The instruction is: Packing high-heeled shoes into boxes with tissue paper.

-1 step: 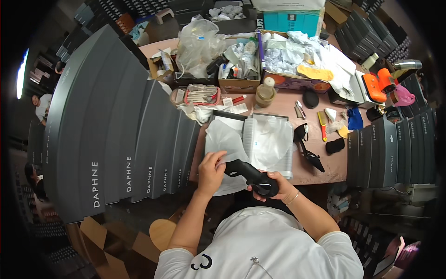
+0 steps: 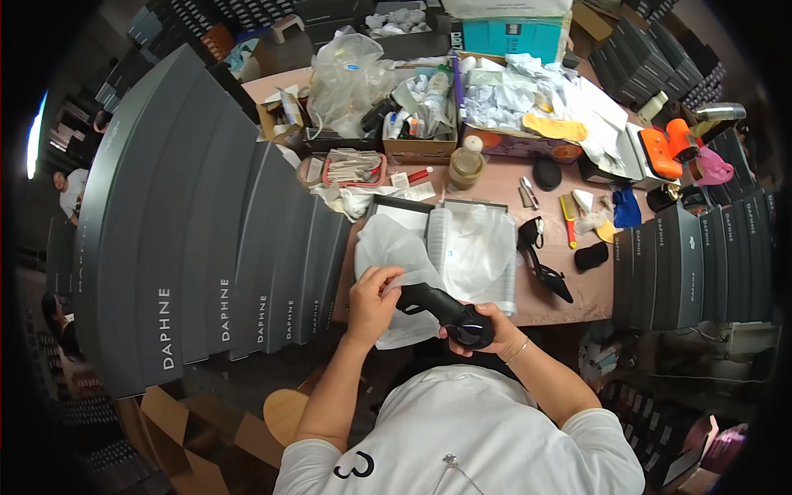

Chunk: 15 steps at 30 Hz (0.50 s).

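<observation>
Along the near edge of the table (image 2: 536, 305), the right hand (image 2: 502, 332) grips a black shoe (image 2: 441, 305) while the left hand (image 2: 373, 305) bunches its fingers at thin white paper (image 2: 392, 239), its hold unclear. A slack right-hand grip could drop the shoe; a hard pull might tear the paper.

Upper body in a white, short-sleeved T-shirt (image 2: 503, 425), its front bearing a black, curved marking (image 2: 370, 462) on the wearer's left. A fine silver-coloured necklace (image 2: 470, 478) carries a small pendant (image 2: 450, 459). The left hand (image 2: 373, 307) is bare; a thin bracelet (image 2: 518, 352) encircles the right wrist (image 2: 511, 345).
</observation>
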Motion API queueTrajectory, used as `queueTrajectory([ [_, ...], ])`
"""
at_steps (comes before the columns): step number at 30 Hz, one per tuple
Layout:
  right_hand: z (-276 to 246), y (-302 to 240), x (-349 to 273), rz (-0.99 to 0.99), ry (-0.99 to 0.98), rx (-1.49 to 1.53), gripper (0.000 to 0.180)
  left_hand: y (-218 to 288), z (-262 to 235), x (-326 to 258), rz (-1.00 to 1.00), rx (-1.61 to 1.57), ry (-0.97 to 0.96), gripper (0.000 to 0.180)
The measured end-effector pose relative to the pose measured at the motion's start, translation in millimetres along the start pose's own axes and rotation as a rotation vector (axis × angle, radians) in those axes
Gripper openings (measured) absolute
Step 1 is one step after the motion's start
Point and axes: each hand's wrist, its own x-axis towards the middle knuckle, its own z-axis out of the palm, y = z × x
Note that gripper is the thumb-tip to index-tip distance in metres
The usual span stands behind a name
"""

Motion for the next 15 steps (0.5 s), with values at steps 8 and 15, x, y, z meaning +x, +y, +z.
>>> queueTrajectory([
  [8, 9.5, -4.6, -22.5, -0.102, -0.083, -0.04, 0.071, 61.0, 12.0, 8.3, 0.115, 0.0, -0.107, 0.022],
  [15, 56.5, 26.1, 7.3, -0.543, 0.484, -0.075, 0.046, 109.0, 40.2, -45.3, 0.745, -0.123, -0.358, 0.042],
])
